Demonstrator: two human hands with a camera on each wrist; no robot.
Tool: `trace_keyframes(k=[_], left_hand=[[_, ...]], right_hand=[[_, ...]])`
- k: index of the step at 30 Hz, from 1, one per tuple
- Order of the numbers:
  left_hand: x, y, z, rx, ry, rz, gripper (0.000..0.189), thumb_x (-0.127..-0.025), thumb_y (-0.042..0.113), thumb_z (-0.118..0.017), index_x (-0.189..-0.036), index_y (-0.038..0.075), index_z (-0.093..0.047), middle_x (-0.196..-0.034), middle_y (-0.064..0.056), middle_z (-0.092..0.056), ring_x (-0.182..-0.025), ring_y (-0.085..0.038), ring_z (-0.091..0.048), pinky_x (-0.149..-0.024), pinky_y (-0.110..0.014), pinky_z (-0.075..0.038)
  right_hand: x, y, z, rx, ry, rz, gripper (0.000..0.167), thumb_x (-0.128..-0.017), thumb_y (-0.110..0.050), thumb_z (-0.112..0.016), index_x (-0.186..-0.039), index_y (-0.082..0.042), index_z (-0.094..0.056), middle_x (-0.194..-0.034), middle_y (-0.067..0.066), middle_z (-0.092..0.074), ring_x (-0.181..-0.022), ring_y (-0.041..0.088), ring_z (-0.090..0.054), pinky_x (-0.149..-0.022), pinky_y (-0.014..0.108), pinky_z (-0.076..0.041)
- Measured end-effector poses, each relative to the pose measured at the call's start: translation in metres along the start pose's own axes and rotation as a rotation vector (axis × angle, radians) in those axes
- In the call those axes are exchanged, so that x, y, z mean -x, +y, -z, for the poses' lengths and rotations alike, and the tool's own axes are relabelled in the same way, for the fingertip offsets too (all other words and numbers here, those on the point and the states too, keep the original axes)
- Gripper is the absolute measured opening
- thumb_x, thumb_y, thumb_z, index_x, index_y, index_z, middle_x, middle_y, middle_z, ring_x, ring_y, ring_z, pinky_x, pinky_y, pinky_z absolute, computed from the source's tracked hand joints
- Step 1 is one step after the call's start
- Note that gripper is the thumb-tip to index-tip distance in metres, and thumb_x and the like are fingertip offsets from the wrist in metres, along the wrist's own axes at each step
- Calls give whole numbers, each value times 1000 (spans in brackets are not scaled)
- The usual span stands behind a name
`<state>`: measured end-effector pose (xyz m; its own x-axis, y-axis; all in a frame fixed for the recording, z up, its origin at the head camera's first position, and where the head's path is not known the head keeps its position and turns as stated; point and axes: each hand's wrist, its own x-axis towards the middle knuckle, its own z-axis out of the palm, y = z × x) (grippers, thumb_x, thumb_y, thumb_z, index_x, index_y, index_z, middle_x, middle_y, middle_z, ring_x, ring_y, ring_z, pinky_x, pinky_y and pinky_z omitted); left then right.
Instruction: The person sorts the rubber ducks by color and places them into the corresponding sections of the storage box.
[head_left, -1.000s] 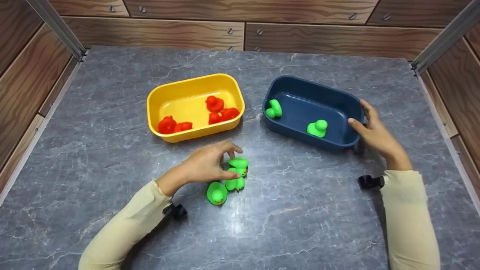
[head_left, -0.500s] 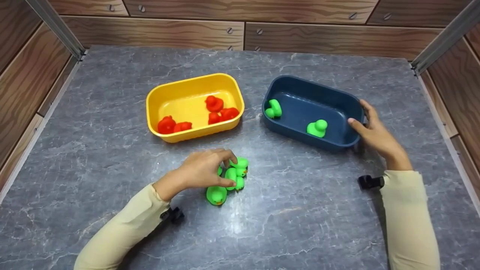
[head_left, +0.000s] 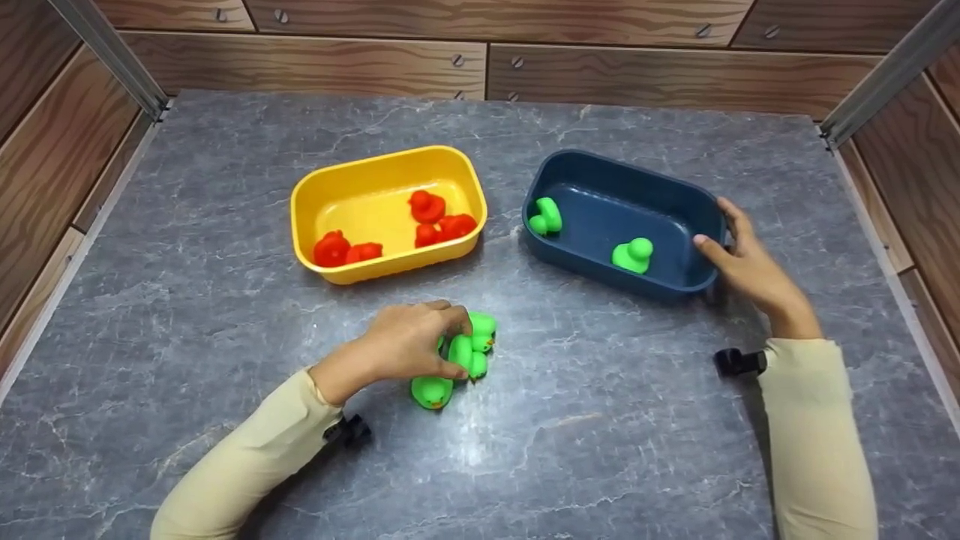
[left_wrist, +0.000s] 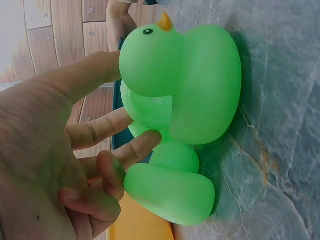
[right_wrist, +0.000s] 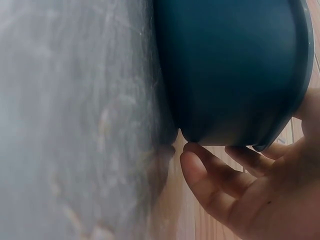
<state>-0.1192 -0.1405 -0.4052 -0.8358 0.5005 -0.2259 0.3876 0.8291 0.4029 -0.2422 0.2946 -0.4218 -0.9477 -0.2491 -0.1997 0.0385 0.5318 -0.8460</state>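
Observation:
My left hand is over a cluster of green rubber ducks, its thumb and index finger around the middle green duck, which still sits on the table. Another green duck sits in front of it, and one more green duck just behind. In the left wrist view a near duck hides the thumb tip. My right hand holds the right end of a dark blue tub, thumb at the rim and fingers outside. Two green ducks, one upright and one tipped, are inside.
A yellow tub with several red rubber ducks stands left of the blue tub. The grey marbled table lies under everything. Wood-patterned panels and metal posts border the back and sides.
My left hand has come down and slightly toward me onto the middle green duck, thumb and index finger drawing in around it. The right hand stays at the blue tub.

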Motion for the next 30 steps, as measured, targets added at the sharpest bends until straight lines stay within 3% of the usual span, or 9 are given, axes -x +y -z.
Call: trace_keyframes(k=[14,23,30], left_hand=[[-1,1,0,6,0,-6,47,-72,41,-82,-111,22,-65,-108,4,-69,-88,-19,-64,-67,-41,-47],[3,0,7,118,-9,-41,46,-73,39,-82,-112,22,-66,-107,4,-70,-94,-17,-65,-75,-40,-49],[2,4,14,204,-9,-82,44,-73,40,-81,-112,25,-66,-106,7,-69,-95,-18,-64,-75,-36,-48]], right_hand=[[-2,4,1,13,-4,0,83,-101,-36,-45,-154,-14,15,-159,20,18,-145,45,9,-114,63,-10],[-4,3,1,29,-4,-7,82,-102,-36,-44,-154,-14,15,-159,21,14,-144,49,0,-113,62,-15],[-4,3,1,29,-15,0,82,-102,-38,-43,-154,-15,16,-159,21,15,-144,50,-3,-112,63,-17]])
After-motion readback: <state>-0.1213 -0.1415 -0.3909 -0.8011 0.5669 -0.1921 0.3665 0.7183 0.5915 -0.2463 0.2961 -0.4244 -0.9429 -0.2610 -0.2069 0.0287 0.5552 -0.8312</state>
